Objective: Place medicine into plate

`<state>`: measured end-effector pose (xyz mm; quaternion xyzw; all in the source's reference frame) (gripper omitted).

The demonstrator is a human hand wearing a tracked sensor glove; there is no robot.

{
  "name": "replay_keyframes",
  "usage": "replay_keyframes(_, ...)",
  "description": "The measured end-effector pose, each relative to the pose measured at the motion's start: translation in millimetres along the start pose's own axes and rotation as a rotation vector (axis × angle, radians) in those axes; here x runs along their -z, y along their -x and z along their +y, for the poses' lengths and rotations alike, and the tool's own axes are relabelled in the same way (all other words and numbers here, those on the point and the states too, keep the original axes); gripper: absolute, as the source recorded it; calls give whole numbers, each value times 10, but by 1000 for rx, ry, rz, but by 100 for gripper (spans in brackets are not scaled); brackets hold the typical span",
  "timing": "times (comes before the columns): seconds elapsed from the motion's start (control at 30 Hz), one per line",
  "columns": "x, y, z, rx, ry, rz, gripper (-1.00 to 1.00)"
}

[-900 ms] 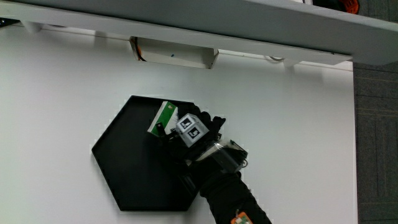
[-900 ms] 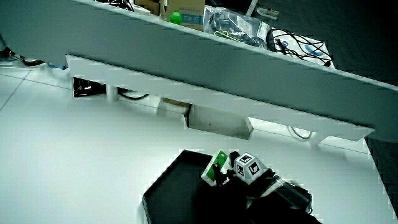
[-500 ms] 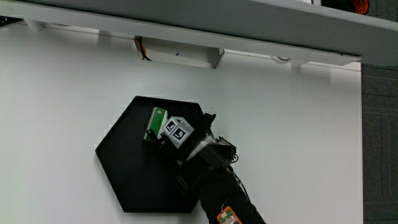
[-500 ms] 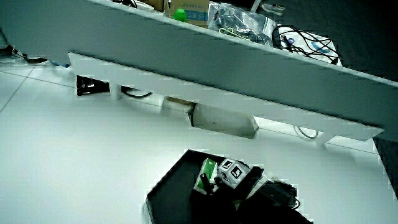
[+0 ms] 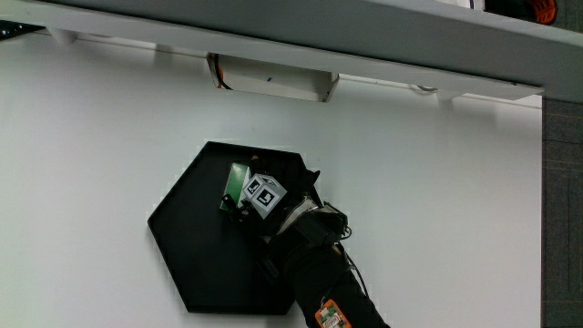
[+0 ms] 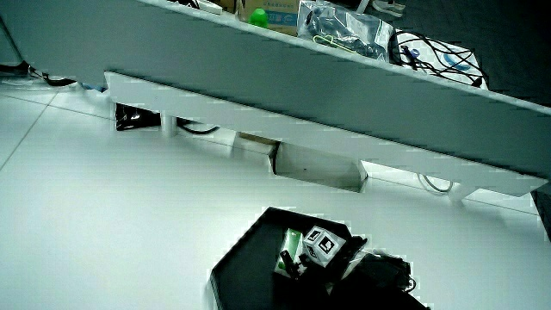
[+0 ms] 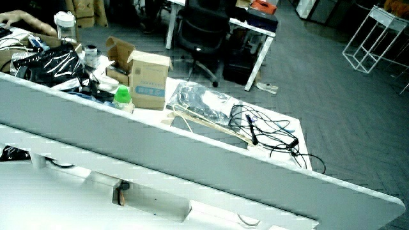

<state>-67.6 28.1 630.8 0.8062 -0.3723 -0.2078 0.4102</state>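
Note:
A black hexagonal plate [image 5: 187, 241] [image 6: 245, 271] lies on the white table. The medicine is a small green and white box [image 5: 236, 186] [image 6: 291, 250], held upright over the plate. The gloved hand [image 5: 273, 202] [image 6: 331, 258], with its patterned cube on the back, is shut on the box above the plate, at the part of it nearest the partition. Its forearm reaches in from the person's edge of the table. I cannot tell whether the box touches the plate's floor. A side view [image 7: 204, 115] shows neither the hand, the box nor the plate.
A low grey partition [image 5: 301, 36] [image 6: 327, 77] runs along the table's edge away from the person, with a white bracket box [image 5: 273, 80] under it. In a side view, cardboard boxes [image 7: 150, 76] and cables [image 7: 262, 131] lie on another desk.
The hand has carried the box inward over the plate and lowered it. The box stands more upright than before. The grip has not changed.

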Motion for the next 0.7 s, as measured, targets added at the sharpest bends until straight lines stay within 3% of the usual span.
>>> replay_keyframes(0.1, 40, -14, -11, -4, -37, 21, -17)
replay_keyframes(0.33, 140, -18, -109, -94, -96, 105, -75)
replay_keyframes(0.43, 141, -11, -216, -99, -170, 130, -100)
replay_keyframes(0.57, 189, -73, -377, -31, -270, 142, -100)
replay_keyframes(0.6, 222, -93, -403, -75, -260, 170, -100)
replay_keyframes(0.7, 230, -186, -584, -57, -321, 194, -100)
